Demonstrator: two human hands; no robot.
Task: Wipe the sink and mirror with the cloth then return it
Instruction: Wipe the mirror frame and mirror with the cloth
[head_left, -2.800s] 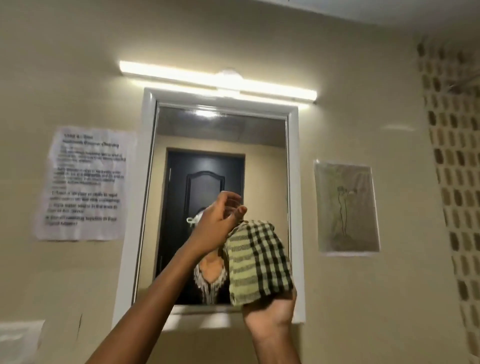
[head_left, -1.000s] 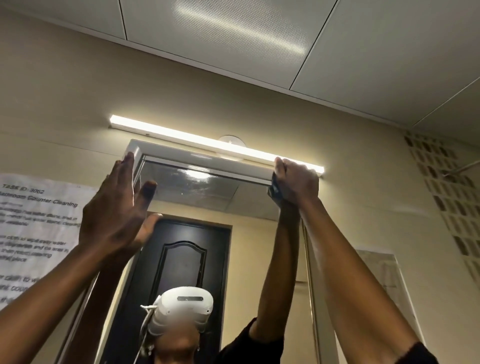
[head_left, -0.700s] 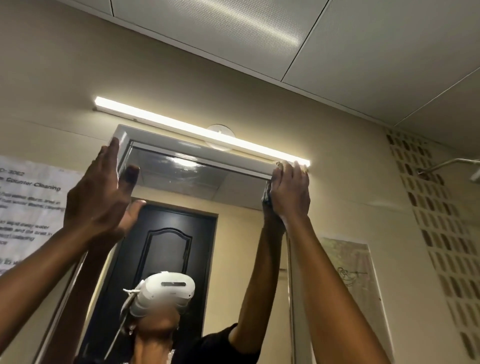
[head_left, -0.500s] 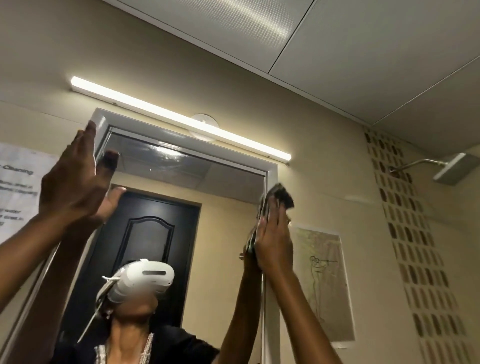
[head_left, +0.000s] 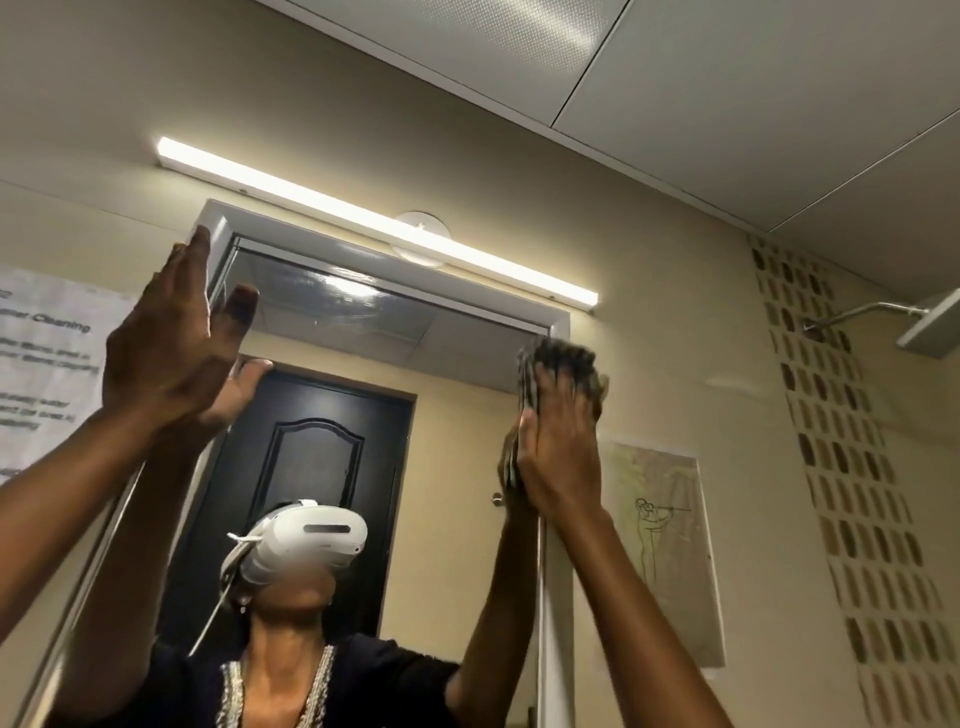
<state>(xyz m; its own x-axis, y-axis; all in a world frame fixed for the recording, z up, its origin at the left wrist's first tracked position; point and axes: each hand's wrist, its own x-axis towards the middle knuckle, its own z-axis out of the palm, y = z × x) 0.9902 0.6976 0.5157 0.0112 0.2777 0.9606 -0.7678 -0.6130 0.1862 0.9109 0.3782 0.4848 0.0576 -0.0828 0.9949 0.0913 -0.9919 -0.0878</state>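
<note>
The white-framed mirror (head_left: 441, 415) fills the middle of the wall in front of me. My right hand (head_left: 561, 441) presses the checked cloth (head_left: 566, 358) flat against the mirror's right edge, a little below the top right corner. Only a dark, blurred bunch of cloth shows above my fingers. My left hand (head_left: 171, 353) rests flat against the mirror's upper left frame, fingers apart and pointing up, holding nothing. The sink is out of view.
A lit tube light (head_left: 374, 221) runs above the mirror. A printed notice (head_left: 41, 364) hangs at the left, a drawing sheet (head_left: 665, 551) at the right. A shower head (head_left: 930, 325) juts out at the far right. The mirror reflects a dark door and a person wearing a headset.
My right hand has slid the cloth down from the mirror's top right corner along the right edge. My left hand has stayed on the upper left frame.
</note>
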